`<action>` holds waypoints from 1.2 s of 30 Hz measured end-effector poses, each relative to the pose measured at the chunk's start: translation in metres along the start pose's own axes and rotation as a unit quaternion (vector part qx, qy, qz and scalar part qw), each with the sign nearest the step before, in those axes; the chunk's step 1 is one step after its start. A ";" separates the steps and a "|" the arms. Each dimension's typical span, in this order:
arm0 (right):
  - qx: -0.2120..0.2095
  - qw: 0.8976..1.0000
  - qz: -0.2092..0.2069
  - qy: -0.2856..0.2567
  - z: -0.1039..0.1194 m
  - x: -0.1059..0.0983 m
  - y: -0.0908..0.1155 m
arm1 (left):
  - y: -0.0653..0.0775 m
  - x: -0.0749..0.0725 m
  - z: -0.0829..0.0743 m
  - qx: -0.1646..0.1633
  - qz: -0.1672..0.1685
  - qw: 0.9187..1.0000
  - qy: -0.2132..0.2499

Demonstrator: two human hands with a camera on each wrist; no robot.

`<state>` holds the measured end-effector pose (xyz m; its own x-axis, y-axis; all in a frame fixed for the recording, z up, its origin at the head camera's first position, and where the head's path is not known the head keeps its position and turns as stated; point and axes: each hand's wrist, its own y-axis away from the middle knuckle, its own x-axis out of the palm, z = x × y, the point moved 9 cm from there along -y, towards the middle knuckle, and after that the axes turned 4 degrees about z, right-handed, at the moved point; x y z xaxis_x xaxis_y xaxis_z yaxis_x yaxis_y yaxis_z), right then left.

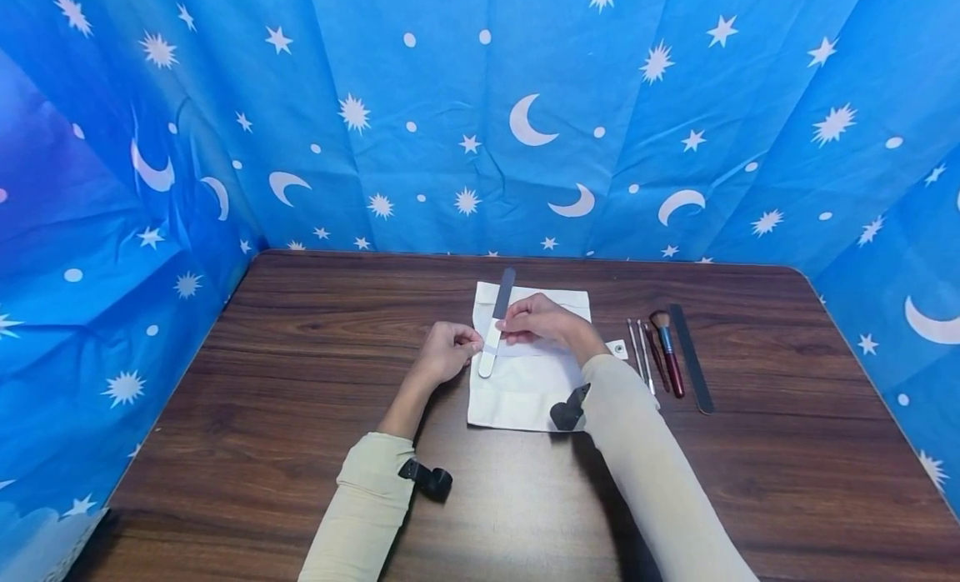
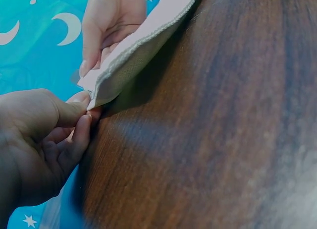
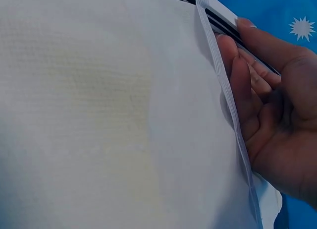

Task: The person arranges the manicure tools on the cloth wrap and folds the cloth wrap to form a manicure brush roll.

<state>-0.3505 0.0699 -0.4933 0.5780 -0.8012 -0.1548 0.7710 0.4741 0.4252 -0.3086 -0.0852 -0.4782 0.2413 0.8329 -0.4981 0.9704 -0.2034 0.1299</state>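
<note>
A white cloth pouch [image 1: 517,403] lies flat on the table, with an elastic-edged opening [image 3: 223,85] across it. My left hand [image 1: 444,350] pinches the pouch's left edge between thumb and fingers; in the left wrist view that edge [image 2: 124,60] is lifted a little off the wood. Over the pouch, my right hand [image 1: 546,322] grips a nail file [image 1: 504,294] near its middle, between thumb and fingers. The file is dark on its far half and white on its near half, and slants along the pouch's left side. In the right wrist view its near end passes by the elastic edge.
Right of the pouch lie two thin metal tools [image 1: 643,357], a slim dark red tool [image 1: 657,361], a makeup brush [image 1: 667,357] and a black nail file [image 1: 692,361]. A snap tab [image 1: 617,348] sticks out of the pouch's right side. Blue printed cloth [image 1: 450,148] hangs behind the table.
</note>
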 end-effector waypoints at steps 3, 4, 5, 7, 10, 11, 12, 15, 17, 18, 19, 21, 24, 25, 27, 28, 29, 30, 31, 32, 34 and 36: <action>-0.006 0.999 0.025 0.029 0.002 0.005 0.000 | 0.000 -0.001 -0.001 0.005 -0.002 1.000 -0.005; -0.007 0.999 0.030 0.035 0.003 0.006 0.000 | 0.000 0.000 -0.001 0.007 -0.002 1.000 -0.007; -0.007 0.999 0.034 0.040 0.003 0.007 0.000 | 0.000 -0.001 -0.001 0.008 -0.002 1.000 -0.010; -0.007 0.999 0.035 0.041 0.004 0.008 0.000 | -0.001 -0.001 -0.001 0.007 -0.003 1.000 -0.014; -0.008 0.999 0.031 0.031 0.005 0.009 0.000 | -0.001 -0.002 -0.001 0.006 -0.006 1.000 -0.016; -0.006 0.999 0.029 0.021 0.005 0.009 0.000 | -0.001 -0.002 -0.001 0.005 -0.007 1.000 -0.015; -0.005 1.000 0.027 0.012 0.005 0.009 0.000 | -0.002 -0.003 -0.001 0.003 -0.009 1.000 -0.013; 0.003 1.000 0.011 -0.008 0.005 0.007 -0.001 | -0.002 -0.003 -0.001 -0.001 -0.010 1.000 -0.014; 0.008 0.999 -0.012 -0.029 0.003 0.003 -0.001 | -0.002 -0.002 -0.001 -0.003 -0.008 1.000 -0.013; 0.009 0.999 -0.027 -0.039 0.003 0.001 -0.001 | -0.002 -0.002 -0.002 -0.003 -0.007 1.000 -0.012; 0.010 0.998 -0.042 -0.050 0.003 -0.001 -0.001 | -0.001 -0.002 -0.002 -0.002 -0.005 1.000 -0.011; 0.013 0.994 -0.072 -0.081 0.002 -0.005 0.000 | -0.001 -0.001 -0.003 0.001 -0.003 1.000 -0.009; 0.019 0.987 -0.108 -0.122 0.001 -0.009 0.001 | -0.001 -0.001 -0.004 0.008 -0.001 1.000 -0.008; 0.023 0.984 -0.117 -0.130 0.000 -0.010 0.001 | -0.001 -0.001 -0.004 0.009 -0.001 1.000 -0.008; 0.031 0.980 -0.134 -0.140 0.000 -0.011 0.001 | -0.002 -0.001 -0.004 0.009 0.000 1.000 -0.007; 0.036 0.979 -0.142 -0.141 0.000 -0.011 0.000 | -0.002 -0.001 -0.003 0.008 0.001 1.000 -0.007; 0.040 0.978 -0.149 -0.140 0.000 -0.011 0.000 | -0.002 -0.001 -0.003 0.007 0.002 1.000 -0.006; 0.044 0.977 -0.156 -0.139 0.000 -0.011 0.000 | -0.002 0.000 -0.002 0.007 0.003 1.000 -0.005; 0.046 0.976 -0.162 -0.137 0.000 -0.011 -0.001 | -0.003 0.000 -0.002 0.005 0.003 1.000 -0.003; 0.050 0.975 -0.169 -0.134 0.000 -0.011 -0.001 | -0.003 0.000 -0.001 0.004 0.005 1.000 -0.002; 0.055 0.974 -0.176 -0.129 0.001 -0.010 -0.002 | -0.003 0.000 -0.002 0.002 0.006 1.000 -0.001; 0.057 0.974 -0.180 -0.123 0.002 -0.010 -0.002 | -0.002 0.000 -0.002 -0.002 0.007 1.000 0.002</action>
<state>-0.3579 0.0761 -0.4910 0.1840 -0.9779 -0.0992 0.8685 0.1144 0.4824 -0.3109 -0.0838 -0.4772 0.2542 0.8319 -0.4933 0.9671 -0.2130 0.1392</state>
